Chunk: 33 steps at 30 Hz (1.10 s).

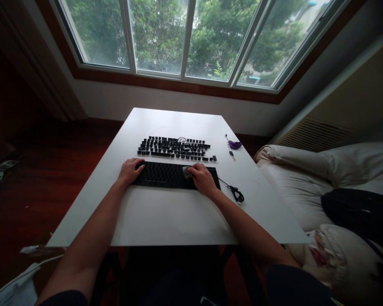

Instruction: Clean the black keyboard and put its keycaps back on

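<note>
A black keyboard (166, 175) with its keycaps off lies flat on the white table in front of me. My left hand (130, 171) grips its left end, thumb on the top and fingers at the far corner. My right hand (203, 176) is closed on a crumpled grey cloth (187, 171), which touches the right part of the keyboard. Just beyond the keyboard, loose black keycaps (161, 154) are laid out in rows. A thin ring-like wire (181, 139) lies among the back rows.
The keyboard's bundled cable (238, 194) lies to the right on the white table (166, 216). Farther right are a purple item (234, 145) and a small black-tipped object (231, 154). A pale sofa (287, 178) holding a dark bag (357, 210) stands right of the table; windows are ahead.
</note>
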Motion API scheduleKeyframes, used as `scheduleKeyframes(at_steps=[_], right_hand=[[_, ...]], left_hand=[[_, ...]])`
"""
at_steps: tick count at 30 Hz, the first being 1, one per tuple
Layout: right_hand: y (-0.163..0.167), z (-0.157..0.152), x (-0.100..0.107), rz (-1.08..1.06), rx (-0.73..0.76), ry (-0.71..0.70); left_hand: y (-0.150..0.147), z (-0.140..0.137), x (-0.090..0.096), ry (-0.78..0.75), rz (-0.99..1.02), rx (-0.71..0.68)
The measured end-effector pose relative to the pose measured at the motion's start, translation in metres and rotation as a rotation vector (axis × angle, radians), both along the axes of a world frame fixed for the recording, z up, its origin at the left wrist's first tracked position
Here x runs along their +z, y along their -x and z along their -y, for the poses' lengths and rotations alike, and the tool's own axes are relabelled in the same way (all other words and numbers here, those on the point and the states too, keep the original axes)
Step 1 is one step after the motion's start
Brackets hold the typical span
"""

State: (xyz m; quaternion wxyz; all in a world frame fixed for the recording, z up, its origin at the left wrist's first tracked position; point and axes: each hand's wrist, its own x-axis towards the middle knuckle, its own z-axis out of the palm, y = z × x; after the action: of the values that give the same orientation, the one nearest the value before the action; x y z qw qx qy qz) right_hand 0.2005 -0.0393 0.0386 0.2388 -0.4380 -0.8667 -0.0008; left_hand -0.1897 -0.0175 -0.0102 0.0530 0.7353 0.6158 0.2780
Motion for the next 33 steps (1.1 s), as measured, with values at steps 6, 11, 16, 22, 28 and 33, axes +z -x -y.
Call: scheduleKeyframes(at_steps=[6,11,16,22,28,33], right_hand=[[-0.046,-0.026,-0.009,0.155,-0.158,-0.069],[-0.088,-0.034,-0.015,0.139,-0.268,-0.070],[-0.110,-0.042,-0.011,0.100,-0.351,-0.042],[-0.072,-0.026,-0.011,0.005,-0.188,0.002],[-0.025,0.020,-0.012,-0.029,-0.011,0.044],[-0.001,0.053,-0.011,-0.092,0.376,0.198]], left_hand=[[0.000,0.000,0.001,0.002,0.004,0.006],[0.000,-0.001,-0.001,-0.001,-0.006,0.010],[0.000,-0.001,-0.002,-0.010,-0.007,0.001],[-0.001,0.000,-0.002,-0.016,-0.009,-0.005],[-0.001,0.002,0.001,0.004,0.000,0.000],[0.001,0.001,-0.001,-0.002,-0.005,0.008]])
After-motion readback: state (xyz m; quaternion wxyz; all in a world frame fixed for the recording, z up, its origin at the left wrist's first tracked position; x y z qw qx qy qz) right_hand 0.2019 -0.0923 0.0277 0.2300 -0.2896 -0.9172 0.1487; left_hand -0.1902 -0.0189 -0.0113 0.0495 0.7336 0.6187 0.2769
